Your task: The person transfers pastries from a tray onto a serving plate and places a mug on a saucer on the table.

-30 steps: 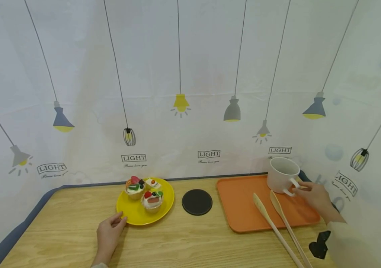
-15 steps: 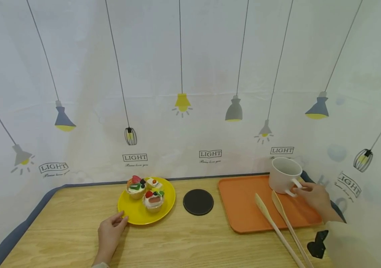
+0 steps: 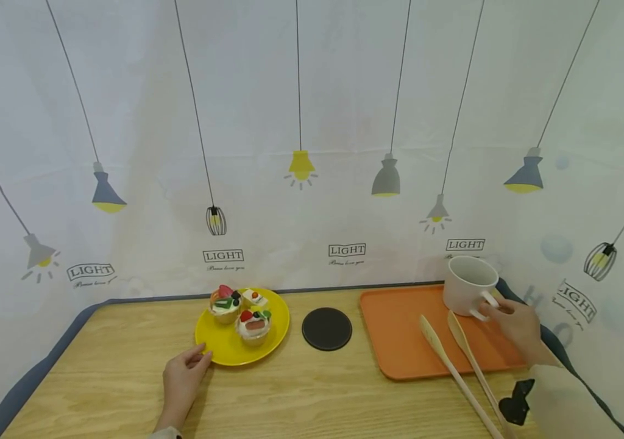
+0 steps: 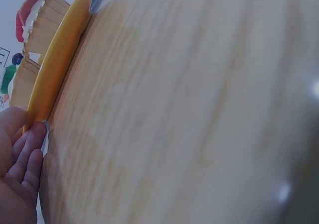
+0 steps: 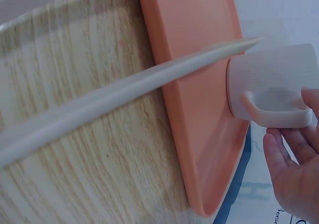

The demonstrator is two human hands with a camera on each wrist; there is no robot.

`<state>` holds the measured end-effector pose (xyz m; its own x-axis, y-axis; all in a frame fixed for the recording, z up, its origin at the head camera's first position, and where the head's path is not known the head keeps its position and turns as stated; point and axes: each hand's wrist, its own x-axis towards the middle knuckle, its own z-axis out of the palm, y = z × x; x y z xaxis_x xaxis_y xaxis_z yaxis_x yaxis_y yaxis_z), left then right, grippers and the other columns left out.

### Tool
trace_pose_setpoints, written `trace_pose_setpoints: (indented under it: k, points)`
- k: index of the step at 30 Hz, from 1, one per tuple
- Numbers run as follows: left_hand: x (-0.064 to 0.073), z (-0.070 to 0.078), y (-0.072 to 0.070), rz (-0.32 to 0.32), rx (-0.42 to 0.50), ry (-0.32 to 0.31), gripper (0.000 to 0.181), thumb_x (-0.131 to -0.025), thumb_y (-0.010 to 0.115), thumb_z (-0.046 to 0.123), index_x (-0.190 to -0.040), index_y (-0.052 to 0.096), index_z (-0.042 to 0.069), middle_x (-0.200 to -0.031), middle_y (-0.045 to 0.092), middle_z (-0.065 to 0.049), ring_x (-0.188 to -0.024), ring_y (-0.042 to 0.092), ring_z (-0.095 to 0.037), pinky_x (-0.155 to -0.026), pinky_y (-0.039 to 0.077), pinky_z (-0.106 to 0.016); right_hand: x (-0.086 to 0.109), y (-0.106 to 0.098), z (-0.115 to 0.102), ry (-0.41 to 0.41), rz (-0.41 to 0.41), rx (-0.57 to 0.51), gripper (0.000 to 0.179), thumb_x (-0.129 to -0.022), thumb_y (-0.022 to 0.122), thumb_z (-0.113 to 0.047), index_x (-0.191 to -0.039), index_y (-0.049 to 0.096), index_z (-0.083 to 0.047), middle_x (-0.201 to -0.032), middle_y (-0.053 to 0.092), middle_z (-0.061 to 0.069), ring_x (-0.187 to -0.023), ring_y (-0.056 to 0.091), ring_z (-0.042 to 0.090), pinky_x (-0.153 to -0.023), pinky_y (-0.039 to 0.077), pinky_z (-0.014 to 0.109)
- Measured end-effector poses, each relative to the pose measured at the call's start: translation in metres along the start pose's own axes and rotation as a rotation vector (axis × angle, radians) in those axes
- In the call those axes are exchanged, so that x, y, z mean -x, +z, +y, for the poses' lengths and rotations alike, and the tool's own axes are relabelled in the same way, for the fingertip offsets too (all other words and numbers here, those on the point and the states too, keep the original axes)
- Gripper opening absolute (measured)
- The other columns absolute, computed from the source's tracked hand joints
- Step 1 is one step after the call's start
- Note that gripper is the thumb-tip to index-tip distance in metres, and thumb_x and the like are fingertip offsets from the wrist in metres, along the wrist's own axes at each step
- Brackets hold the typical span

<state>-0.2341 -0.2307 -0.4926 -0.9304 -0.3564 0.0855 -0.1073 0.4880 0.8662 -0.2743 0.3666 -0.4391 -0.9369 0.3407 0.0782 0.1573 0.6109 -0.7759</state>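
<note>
My left hand (image 3: 182, 379) pinches the near-left rim of a yellow plate (image 3: 221, 352). In the left wrist view the thumb lies on the rim and the fingers (image 4: 30, 154) sit under it. Two fruit-topped cupcakes (image 3: 253, 329) and a small white cake piece (image 3: 257, 298) rest on the plate. At the right, my right hand (image 3: 517, 329) pinches the handle of a white mug (image 3: 465, 288). The mug stands upright at the back right of an orange tray (image 3: 400, 344); its base appears to touch the tray in the right wrist view.
A round black coaster (image 3: 326, 329) lies between plate and tray. Two long wooden utensils, a spatula (image 3: 449, 363) and a spoon (image 3: 471, 356), lean across the tray's front edge, near my right forearm. A white printed curtain (image 3: 345, 213) rises behind the wooden table (image 3: 290, 402).
</note>
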Motion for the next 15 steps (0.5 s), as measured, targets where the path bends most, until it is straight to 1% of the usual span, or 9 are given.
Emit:
trace_pose_setpoints:
  k: [2, 6, 10, 15]
  points:
    - [0.0004, 0.001, -0.0004, -0.005, -0.001, -0.007, 0.037, -0.088, 0.065, 0.015, -0.116, 0.06, -0.009, -0.094, 0.065, -0.019, -0.08, 0.063, -0.021, -0.062, 0.05, -0.018, 0.0014, 0.0018, -0.0009, 0.004, 0.017, -0.017, 0.062, -0.088, 0.061, -0.039, -0.12, 0.052, 0.014, -0.105, 0.059, 0.028, -0.09, 0.052, 0.031, -0.06, 0.044, 0.026]
    - [0.0018, 0.0029, -0.0007, -0.003, -0.003, -0.015, 0.036, -0.087, 0.065, 0.014, -0.116, 0.06, -0.008, -0.095, 0.065, -0.019, -0.081, 0.063, -0.022, -0.063, 0.051, -0.019, 0.003, 0.004, -0.0027, 0.015, 0.044, -0.04, 0.06, -0.088, 0.061, -0.037, -0.12, 0.054, 0.013, -0.1, 0.062, 0.023, -0.084, 0.054, 0.024, -0.059, 0.046, 0.024]
    - [0.0027, 0.0036, -0.0007, 0.002, -0.005, -0.021, 0.035, -0.087, 0.064, 0.013, -0.116, 0.061, -0.007, -0.096, 0.065, -0.019, -0.083, 0.063, -0.022, -0.063, 0.05, -0.017, 0.0023, 0.0041, -0.0036, 0.035, 0.047, -0.049, 0.064, -0.088, 0.06, -0.041, -0.121, 0.053, 0.013, -0.098, 0.062, 0.02, -0.081, 0.054, 0.02, -0.058, 0.045, 0.021]
    - [0.0028, 0.0033, -0.0006, 0.012, -0.005, -0.007, 0.035, -0.087, 0.065, 0.013, -0.115, 0.061, -0.007, -0.096, 0.065, -0.019, -0.083, 0.064, -0.023, -0.063, 0.049, -0.016, 0.0002, 0.0049, -0.0028, 0.053, 0.034, -0.057, 0.066, -0.088, 0.058, -0.045, -0.122, 0.053, 0.011, -0.095, 0.063, 0.015, -0.083, 0.055, 0.022, -0.062, 0.047, 0.026]
